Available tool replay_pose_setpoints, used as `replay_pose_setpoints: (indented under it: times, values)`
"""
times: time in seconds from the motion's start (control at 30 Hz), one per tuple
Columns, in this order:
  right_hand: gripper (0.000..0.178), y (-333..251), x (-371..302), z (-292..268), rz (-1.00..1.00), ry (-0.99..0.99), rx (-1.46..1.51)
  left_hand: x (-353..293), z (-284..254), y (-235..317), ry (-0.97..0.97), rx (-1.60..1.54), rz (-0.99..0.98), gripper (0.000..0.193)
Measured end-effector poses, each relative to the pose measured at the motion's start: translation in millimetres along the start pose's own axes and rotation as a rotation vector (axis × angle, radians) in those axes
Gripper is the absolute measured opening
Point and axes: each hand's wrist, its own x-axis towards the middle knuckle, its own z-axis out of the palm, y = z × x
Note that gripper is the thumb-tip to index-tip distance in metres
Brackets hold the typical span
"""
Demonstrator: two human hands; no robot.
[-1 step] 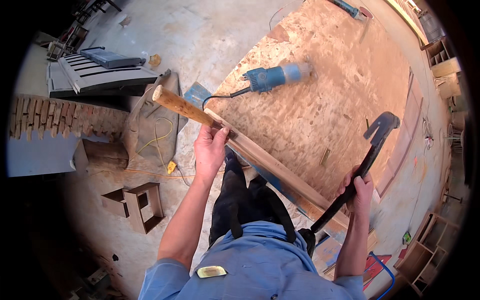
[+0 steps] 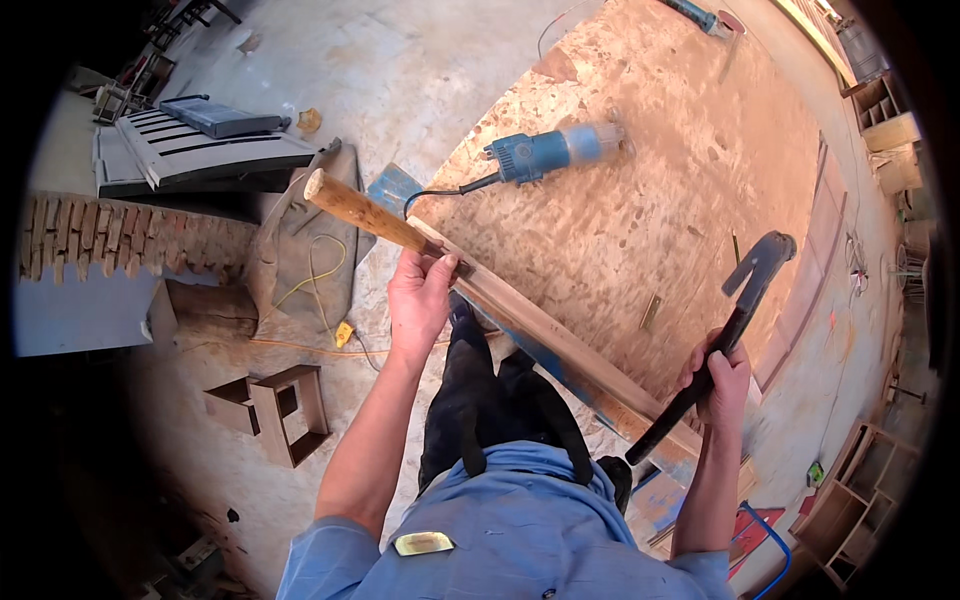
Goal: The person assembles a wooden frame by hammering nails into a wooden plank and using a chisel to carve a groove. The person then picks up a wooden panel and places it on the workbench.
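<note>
Separately in hands (image 2: 418, 300) (image 2: 724, 388): chisel (image 2: 365, 211), bar (image 2: 741, 318)

I wear a faded blue cloth shirt (image 2: 530, 530) with short sleeves (image 2: 332, 560), a small round dark button (image 2: 548, 594) and a pale yellow oblong patch (image 2: 423, 543) on its front. My trousers (image 2: 455, 420) are black; my left hand (image 2: 418, 300) and right hand (image 2: 722, 388) are bare.
</note>
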Motion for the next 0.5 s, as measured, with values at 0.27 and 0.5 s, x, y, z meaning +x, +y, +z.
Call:
replay_pose_setpoints:
  times: [0.27,0.5]
  values:
    - [0.012,1,-13,-2,0.135,-0.003,-0.345,1,1,-2,-0.03,0.004,-0.014,0.022]
    - [0.009,4,-13,-1,0.146,-0.062,-0.331,-1,0,-6,-0.025,-0.082,-0.013,0.019]
